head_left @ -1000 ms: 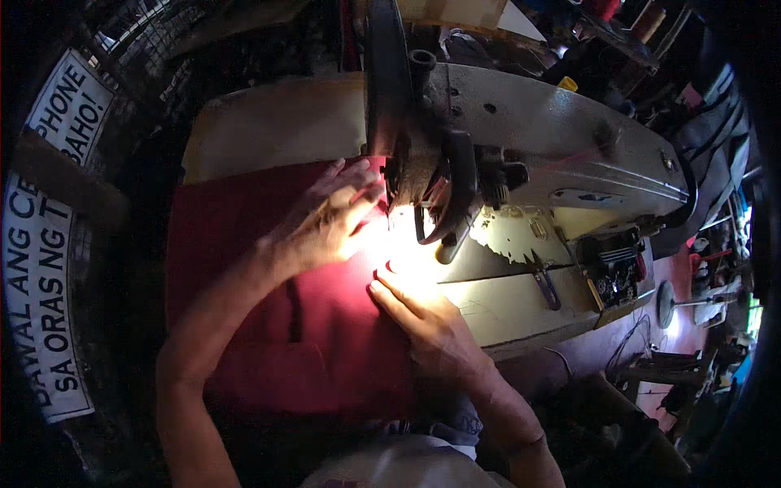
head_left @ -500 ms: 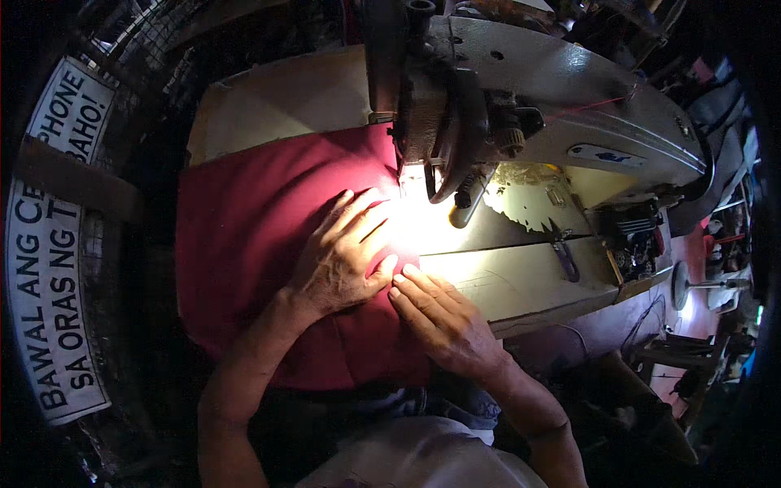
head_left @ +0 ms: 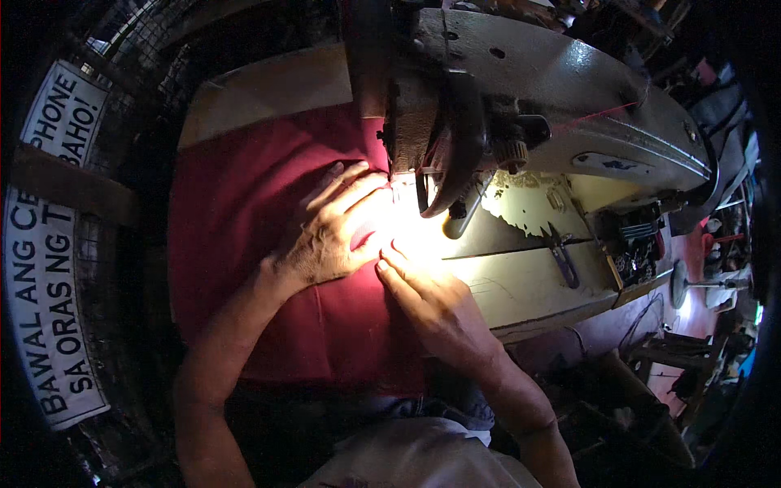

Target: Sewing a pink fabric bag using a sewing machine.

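Observation:
A large red cloth (head_left: 244, 203) lies on the sewing machine bed, its right edge under the lit needle area of the sewing machine (head_left: 521, 89). My left hand (head_left: 329, 232) rests on the cloth with fingers stretched toward the needle area and thumb apart. Close to the left thumb, my right hand (head_left: 431, 293) lies by the cloth's right edge, fingers straight and side by side, fingertips touching the cloth. Bright glare washes out the fingertips of both hands and hides the needle and presser foot.
Small thread snips (head_left: 561, 256) lie on the pale table board (head_left: 521, 285) at the right. A tray of small parts (head_left: 639, 244) stands beyond them. White signs (head_left: 53, 309) hang at the left. A pedestal fan (head_left: 682, 283) shows at the far right.
Both hands and the red cloth have shifted slightly up toward the needle area in the picture. The view has also moved a little, and the glare now covers more of the right fingers.

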`<state>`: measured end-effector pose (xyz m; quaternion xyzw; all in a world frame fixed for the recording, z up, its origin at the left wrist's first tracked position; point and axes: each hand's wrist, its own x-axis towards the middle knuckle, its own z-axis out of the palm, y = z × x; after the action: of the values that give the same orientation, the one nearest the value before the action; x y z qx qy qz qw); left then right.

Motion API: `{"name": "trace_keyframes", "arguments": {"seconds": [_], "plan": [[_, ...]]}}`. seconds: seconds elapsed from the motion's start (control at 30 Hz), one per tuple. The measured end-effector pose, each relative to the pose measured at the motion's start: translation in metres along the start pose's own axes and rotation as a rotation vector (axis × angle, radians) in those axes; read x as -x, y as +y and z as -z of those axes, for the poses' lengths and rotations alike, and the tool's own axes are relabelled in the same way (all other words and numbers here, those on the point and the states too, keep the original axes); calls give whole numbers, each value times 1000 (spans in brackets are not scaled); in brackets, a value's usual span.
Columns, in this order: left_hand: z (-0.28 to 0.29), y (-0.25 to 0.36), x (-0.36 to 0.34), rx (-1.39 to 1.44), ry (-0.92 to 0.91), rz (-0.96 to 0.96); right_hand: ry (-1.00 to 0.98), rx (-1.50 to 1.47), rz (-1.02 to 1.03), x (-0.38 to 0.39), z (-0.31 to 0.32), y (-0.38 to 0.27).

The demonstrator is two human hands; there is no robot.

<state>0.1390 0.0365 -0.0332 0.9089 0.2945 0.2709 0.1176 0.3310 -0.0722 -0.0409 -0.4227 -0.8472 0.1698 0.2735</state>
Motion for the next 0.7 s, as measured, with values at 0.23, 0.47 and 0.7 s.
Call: {"name": "trace_keyframes", "arguments": {"seconds": [0.23, 0.47, 0.7], "plan": [[-12, -34, -4, 4, -48, -24, 271, -19, -247, 44, -8, -28], [30, 51, 21, -171, -4, -13, 299, -747, -857, 143, -58, -78], [11, 158, 100, -207, -266, -139, 194, -1591, -835, 129, -76, -58]]}}
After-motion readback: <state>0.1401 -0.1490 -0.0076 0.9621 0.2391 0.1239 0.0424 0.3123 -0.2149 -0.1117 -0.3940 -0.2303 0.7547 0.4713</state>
